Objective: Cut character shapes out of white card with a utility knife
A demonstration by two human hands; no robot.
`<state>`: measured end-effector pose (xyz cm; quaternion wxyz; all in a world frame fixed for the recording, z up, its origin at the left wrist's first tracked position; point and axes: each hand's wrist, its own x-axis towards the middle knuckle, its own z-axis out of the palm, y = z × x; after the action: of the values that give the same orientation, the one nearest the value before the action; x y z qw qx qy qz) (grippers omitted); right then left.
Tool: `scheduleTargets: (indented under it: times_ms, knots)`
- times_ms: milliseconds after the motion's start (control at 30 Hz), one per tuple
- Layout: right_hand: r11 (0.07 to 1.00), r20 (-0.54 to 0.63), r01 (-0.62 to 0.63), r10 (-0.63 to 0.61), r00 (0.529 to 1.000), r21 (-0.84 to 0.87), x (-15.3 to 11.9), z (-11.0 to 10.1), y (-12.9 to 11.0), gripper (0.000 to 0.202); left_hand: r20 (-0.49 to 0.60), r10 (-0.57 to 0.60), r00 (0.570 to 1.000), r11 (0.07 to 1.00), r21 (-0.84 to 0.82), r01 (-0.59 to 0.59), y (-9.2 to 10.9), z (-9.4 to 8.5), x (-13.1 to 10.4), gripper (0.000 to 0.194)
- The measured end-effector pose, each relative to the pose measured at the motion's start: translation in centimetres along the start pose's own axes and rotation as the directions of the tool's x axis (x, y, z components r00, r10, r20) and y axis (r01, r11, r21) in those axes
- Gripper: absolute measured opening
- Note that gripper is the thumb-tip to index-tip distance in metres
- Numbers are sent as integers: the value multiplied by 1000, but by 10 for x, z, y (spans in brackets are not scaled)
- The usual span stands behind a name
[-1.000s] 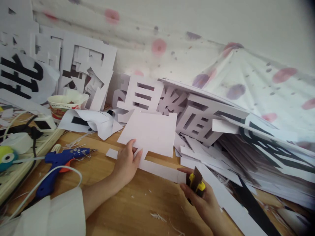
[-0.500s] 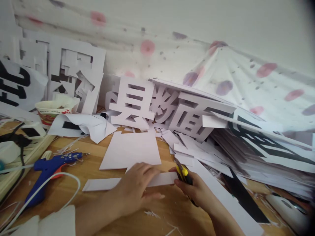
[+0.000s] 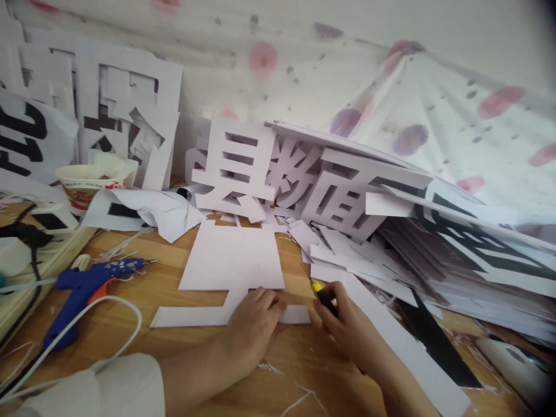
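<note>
A white cut-out board piece [image 3: 232, 258] lies flat on the wooden table, with a broad top part, a narrow neck and a long crossbar below. My left hand [image 3: 256, 324] rests on the neck and crossbar, its fingers bent and close together at the bar's right part. The fingertips' hold on the underside is hidden. My right hand [image 3: 347, 324] is wrapped round a yellow and black utility knife [image 3: 321, 294], just right of the crossbar's end. The knife's tip points up and left, apart from the board.
A blue glue gun [image 3: 87, 295] with a white cable lies left, beside a power strip [image 3: 52, 260]. A paper bowl [image 3: 87, 185] stands behind. Cut-out white characters [image 3: 241, 153] lean at the back. Stacked boards [image 3: 460, 289] and paper scraps [image 3: 343, 252] fill the right.
My left hand has drawn its fingers together and lies lower on the piece. My right hand has moved slightly right, taking the knife off the crossbar's end. The view has tilted down slightly.
</note>
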<state>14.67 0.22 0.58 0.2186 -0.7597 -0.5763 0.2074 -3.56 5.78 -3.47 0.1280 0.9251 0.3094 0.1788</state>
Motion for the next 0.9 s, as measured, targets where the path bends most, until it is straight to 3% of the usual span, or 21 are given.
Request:
scheduleTargets:
  times_ms: [133, 400, 667, 900]
  knots:
    - [999, 47, -7, 10, 999, -53, 1, -3, 1, 16, 2, -19, 1000, 1000, -9, 19, 2, -3, 3, 14]
    - [968, 34, -18, 27, 999, -249, 1, -3, -2, 13, 20, 12, 1000, 997, -76, -10, 11, -4, 18, 17]
    - [920, 146, 46, 12, 989, -388, -12, 0, -8, 14, 11, -85, 996, 959, -270, 85, -4, 1, 16, 22]
    - [789, 258, 122, 48, 965, -602, -23, 4, -18, 25, -59, -88, 994, 960, -271, 68, -1, 10, 21, 20]
